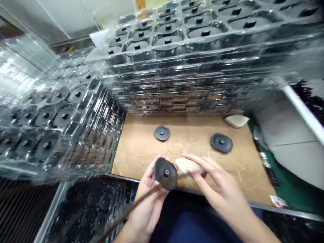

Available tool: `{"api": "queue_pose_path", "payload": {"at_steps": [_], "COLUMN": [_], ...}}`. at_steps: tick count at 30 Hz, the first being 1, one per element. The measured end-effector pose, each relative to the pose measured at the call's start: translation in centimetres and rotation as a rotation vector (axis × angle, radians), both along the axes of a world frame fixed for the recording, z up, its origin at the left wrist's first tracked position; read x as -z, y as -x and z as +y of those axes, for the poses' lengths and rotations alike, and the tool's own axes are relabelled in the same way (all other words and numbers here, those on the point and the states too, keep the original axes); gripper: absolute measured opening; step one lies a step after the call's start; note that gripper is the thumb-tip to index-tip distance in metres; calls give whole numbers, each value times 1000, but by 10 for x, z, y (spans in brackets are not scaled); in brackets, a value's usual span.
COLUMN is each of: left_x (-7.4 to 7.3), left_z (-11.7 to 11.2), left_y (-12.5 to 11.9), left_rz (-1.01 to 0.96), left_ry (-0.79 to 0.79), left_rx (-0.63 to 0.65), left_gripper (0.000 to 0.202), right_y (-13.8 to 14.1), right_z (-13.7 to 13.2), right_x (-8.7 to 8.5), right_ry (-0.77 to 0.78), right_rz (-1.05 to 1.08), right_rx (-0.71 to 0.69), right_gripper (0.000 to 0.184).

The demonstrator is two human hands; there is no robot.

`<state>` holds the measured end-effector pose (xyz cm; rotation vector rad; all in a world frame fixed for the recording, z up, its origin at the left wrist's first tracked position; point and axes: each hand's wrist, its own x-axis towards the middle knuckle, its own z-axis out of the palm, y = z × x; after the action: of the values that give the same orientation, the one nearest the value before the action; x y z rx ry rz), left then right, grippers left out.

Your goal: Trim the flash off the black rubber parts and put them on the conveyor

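My left hand (149, 206) grips a black rounded disc (162, 168) with a short raised post at its centre, the post side facing up toward me. In my right hand (219, 184), a cream-coloured pad (186, 165) is pinched between thumb and fingers, close beside the disc's right edge. Whether pad and disc touch is unclear. A blurred brown cord (131, 207) crosses in front of my left hand and the disc. Two similar parts, a black disc (162, 133) and another black disc (221, 142), lie on the cardboard sheet (136, 145) beyond my hands.
Tall stacks of clear plastic trays (167, 64) filled with black discs line the back, with more trays (50, 118) at left. A second cream pad (237, 120) rests at the cardboard's far right corner. A light grey panel (291, 135) stands to the right.
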<state>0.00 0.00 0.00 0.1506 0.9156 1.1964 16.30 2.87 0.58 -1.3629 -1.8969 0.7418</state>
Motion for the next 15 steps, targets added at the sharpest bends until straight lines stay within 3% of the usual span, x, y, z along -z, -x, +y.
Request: {"api": "queue_pose_path", "payload": {"at_steps": [2, 4, 7, 9, 12, 15], "left_x": [-2, -5, -11, -16, -23, -27], "left_z": [0, 1, 3, 4, 4, 4], "left_y": [-3, -6, -9, -13, -17, -14], "left_rz": [-24, -29, -2, -1, -21, -46], "left_ry": [24, 44, 73, 45, 71, 97], "left_rx": [87, 126, 88, 85, 137, 133], "left_gripper": [55, 48, 48, 50, 38, 46], "right_y": [15, 26, 30, 30, 27, 16], "right_z": [-9, -15, -14, -8, -4, -14], "right_x": [-18, -33, -45, -49, -47, -44], "right_ry": [-154, -210, -98, -107, -263, -227], "right_rz": [71, 95, 50, 0, 19, 73], "right_rx": [-41, -83, -157, -148, -114, -199], "right_gripper": [30, 31, 28, 28, 30, 27]}}
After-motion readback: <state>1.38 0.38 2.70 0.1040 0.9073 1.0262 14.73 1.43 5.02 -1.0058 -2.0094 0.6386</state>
